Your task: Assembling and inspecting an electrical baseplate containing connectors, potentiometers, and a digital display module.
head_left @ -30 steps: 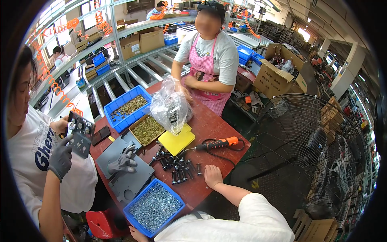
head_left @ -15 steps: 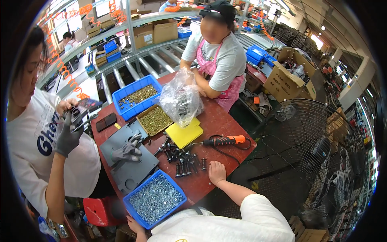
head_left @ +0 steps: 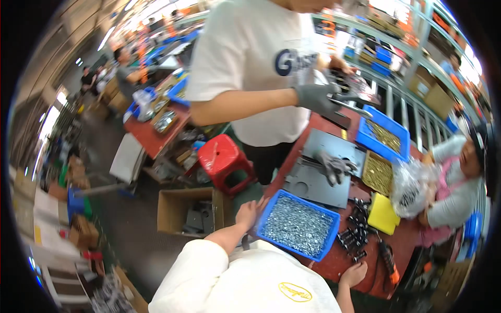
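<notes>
My left hand [head_left: 247, 213] rests at the table's edge beside a blue bin [head_left: 259, 219] of small silvery hardware, its fingers loosely stretched and nothing seen in it. On the tabletop near the front edge lies my right hand [head_left: 355, 273], fingers loosely out and empty. Close by it are a loose black bolt [head_left: 359, 256] and a cluster of black bolts [head_left: 352, 238]. Further right lies an orange-and-black electric screwdriver [head_left: 389, 263]. Beyond the bin, grey metal plates [head_left: 319, 180] carry a grey work glove [head_left: 335, 168].
A co-worker's gloved hand [head_left: 318, 99] holds dark metal pieces over the table. Yellow sheets [head_left: 384, 213], a clear plastic bag [head_left: 411, 188] and a blue bin of brass-coloured parts [head_left: 382, 134] lie beyond the bolts. A red stool [head_left: 223, 156] and cardboard box [head_left: 169, 211] stand left.
My view has swung left, so the table sits further right and the stool, floor and box show. Both hands remain at the table's edge; my left hand shows more fully.
</notes>
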`<state>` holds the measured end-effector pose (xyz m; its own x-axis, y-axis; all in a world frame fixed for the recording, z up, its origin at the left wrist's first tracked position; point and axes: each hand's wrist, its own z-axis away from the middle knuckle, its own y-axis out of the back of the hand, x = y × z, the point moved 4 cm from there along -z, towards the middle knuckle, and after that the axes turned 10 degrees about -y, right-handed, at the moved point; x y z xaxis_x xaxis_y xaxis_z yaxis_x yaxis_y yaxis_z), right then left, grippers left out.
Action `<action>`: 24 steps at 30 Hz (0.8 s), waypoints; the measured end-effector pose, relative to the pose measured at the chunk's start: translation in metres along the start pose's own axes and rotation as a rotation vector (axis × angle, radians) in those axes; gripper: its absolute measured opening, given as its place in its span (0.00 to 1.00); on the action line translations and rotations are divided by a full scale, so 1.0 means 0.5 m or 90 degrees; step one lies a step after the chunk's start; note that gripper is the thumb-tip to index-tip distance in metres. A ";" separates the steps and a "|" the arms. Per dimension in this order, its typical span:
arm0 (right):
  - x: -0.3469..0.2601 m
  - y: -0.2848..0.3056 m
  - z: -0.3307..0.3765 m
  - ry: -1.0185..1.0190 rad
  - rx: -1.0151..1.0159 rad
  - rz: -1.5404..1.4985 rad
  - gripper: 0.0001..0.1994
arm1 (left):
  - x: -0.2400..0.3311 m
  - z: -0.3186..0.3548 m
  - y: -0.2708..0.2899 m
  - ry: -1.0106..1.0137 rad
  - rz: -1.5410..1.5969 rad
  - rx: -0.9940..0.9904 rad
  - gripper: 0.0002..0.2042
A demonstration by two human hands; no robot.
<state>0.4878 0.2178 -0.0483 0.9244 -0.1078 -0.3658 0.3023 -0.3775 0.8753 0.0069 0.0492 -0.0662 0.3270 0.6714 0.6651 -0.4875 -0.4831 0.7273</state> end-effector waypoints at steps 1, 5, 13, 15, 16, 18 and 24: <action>0.002 -0.008 0.002 0.028 -0.010 -0.012 0.09 | 0.004 0.010 0.007 0.018 -0.003 0.015 0.23; 0.004 -0.023 0.006 0.021 -0.028 0.008 0.09 | -0.009 0.020 0.021 0.062 -0.008 0.019 0.24; -0.020 -0.001 0.007 0.013 -0.036 0.025 0.09 | 0.004 0.026 0.023 0.073 0.010 0.027 0.24; -0.024 -0.003 0.004 0.028 -0.024 0.016 0.08 | 0.005 0.028 0.027 0.074 0.013 0.028 0.24; -0.022 -0.003 0.005 0.025 -0.023 0.018 0.08 | 0.003 0.026 0.023 0.072 0.012 0.024 0.24; -0.017 -0.004 0.003 0.026 -0.025 0.016 0.08 | -0.003 0.019 0.014 0.061 0.013 0.021 0.24; -0.020 -0.016 0.003 0.022 -0.027 0.036 0.07 | -0.001 0.022 0.022 0.072 0.005 0.034 0.24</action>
<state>0.4759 0.2203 -0.0521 0.9478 -0.0953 -0.3043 0.2579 -0.3322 0.9073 0.0100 0.0373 -0.0567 0.2287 0.7250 0.6497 -0.4454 -0.5155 0.7320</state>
